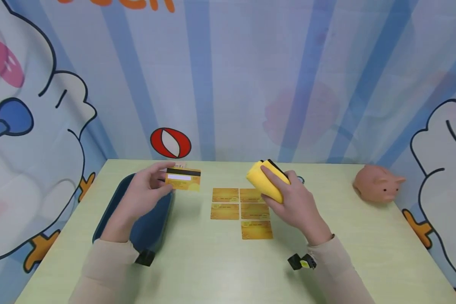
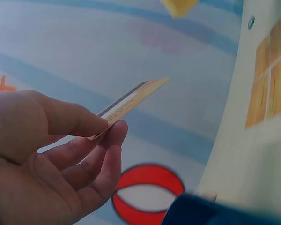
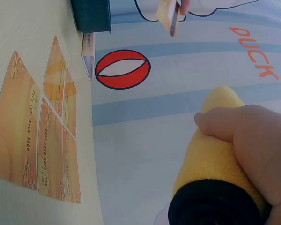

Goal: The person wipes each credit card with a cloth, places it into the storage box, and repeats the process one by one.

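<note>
My left hand (image 1: 142, 196) pinches a gold bank card (image 1: 191, 185) between thumb and fingers, raised above the table. Its back, with a black stripe and a white strip, faces the head camera. In the left wrist view this card (image 2: 126, 105) appears nearly edge-on. Over on the right, my right hand (image 1: 296, 207) grips a folded yellow cloth (image 1: 266, 183) with black edging, also held off the table. Several gold cards (image 1: 224, 212) lie face up between the hands in two columns; the cloth partly covers the far right one in the head view.
A dark blue bin (image 1: 148, 232) stands under my left hand. Behind it lies a pale item with printed lettering (image 3: 88, 51). A pink piggy bank (image 1: 376, 183) sits at the far right. A striped cartoon backdrop (image 1: 243, 84) borders the table's far edge (image 1: 327, 164).
</note>
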The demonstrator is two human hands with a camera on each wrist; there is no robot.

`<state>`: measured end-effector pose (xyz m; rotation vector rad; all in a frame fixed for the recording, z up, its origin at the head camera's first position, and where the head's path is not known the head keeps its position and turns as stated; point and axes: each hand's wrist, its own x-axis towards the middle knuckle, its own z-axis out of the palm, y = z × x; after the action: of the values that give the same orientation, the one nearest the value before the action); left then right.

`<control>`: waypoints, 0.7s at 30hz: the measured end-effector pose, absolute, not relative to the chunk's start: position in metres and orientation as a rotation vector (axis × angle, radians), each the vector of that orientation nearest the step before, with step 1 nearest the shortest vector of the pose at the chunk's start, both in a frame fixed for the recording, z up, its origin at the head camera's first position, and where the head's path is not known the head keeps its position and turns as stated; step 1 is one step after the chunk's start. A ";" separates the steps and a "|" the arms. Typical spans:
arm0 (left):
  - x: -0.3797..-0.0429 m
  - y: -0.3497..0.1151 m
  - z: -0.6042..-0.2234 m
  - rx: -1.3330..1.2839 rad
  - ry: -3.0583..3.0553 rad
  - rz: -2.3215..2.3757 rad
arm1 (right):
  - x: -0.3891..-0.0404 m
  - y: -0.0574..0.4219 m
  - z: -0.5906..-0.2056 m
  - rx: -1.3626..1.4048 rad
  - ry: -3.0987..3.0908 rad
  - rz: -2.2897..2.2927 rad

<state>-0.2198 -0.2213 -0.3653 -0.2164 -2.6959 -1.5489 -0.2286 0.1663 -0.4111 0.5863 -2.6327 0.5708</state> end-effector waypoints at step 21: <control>-0.262 -0.321 -0.399 0.031 -3.033 -1.348 | -0.227 0.169 -0.408 0.591 -2.531 0.606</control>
<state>-0.2624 -0.3210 -0.3987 0.0306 -3.0330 -1.3484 -0.2268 0.1688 -0.4079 0.5909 -2.5315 0.6062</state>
